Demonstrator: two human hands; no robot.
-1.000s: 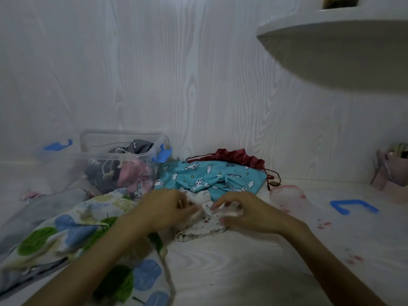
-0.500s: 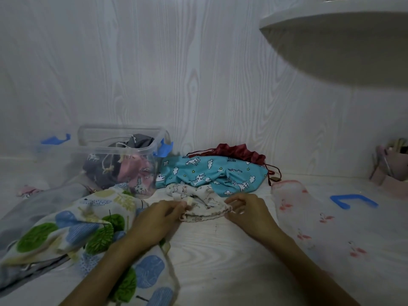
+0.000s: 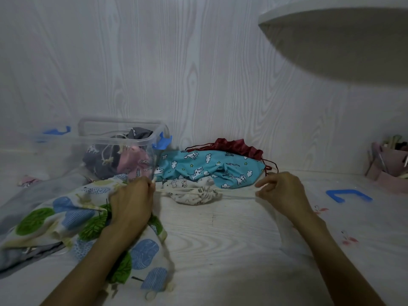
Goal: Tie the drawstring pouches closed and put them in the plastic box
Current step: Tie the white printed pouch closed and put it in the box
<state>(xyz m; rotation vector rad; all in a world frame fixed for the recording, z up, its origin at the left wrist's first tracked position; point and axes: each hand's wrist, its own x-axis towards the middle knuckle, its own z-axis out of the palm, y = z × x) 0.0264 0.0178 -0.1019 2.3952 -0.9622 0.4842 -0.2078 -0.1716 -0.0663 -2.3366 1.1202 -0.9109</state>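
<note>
Drawstring ends are being drawn apart by the two hands, and the small cream printed pouch (image 3: 194, 194) is lying bunched on the tabletop (image 3: 231, 239) between them. The left hand (image 3: 130, 204) is closing into a fist around one cord end at the left of the pouch, its wrist resting on a leaf-patterned pouch (image 3: 66, 219). The right hand (image 3: 280, 191) is pinching the other cord end (image 3: 238, 191) between thumb and forefinger, the remaining fingers loosely curled, well out to the right. The cord is running left to right in one nearly straight line through the gathered mouth, so the pouch's long axis is lying across the scene, level with both hands. The left hand is sitting nearer the pouch than the right.

Just beyond the pouch a blue unicorn pouch (image 3: 212, 166) is lying flat, with a dark red pouch (image 3: 238, 144) behind it against the wall. The clear plastic box (image 3: 119, 140) is standing at far left, already holding a grey and a pink pouch, directly beyond the left hand. Judging from that, the left hand seems better placed for the carry once the knot is made.
</note>
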